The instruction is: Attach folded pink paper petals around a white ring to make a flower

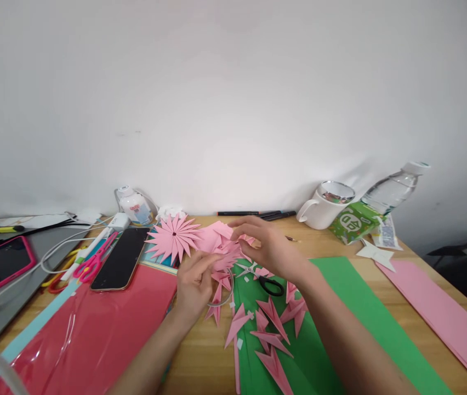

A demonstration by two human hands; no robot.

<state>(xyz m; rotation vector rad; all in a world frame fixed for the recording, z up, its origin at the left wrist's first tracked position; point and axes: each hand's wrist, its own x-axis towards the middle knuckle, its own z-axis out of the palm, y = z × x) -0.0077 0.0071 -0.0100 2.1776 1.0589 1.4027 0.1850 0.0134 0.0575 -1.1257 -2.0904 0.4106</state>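
Between my hands is a partly joined fan of folded pink paper [229, 258]. My left hand [194, 282] is closed in a pinch on its near left side. Above it to the right, my right hand [270, 247] curls its thumb and fingers on the paper's far side; the fingertips are partly hidden. A clear ring [232, 293] shows beside my left fingers. Left of the hands lies a finished-looking pink paper pinwheel [175, 235] with many points. Black-handled scissors [272, 286] lie under my right hand. Several loose folded pink pieces [272, 340] are scattered closer to me.
A green sheet [340, 296] lies under the loose pieces. Left are a red packet [126, 323], a phone [122, 258] and pink scissors [96, 260]. Along the wall stand a white mug [324, 208], a green box [354, 222] and a tilted water bottle [393, 189]. Pink sheets [439, 312] lie right.
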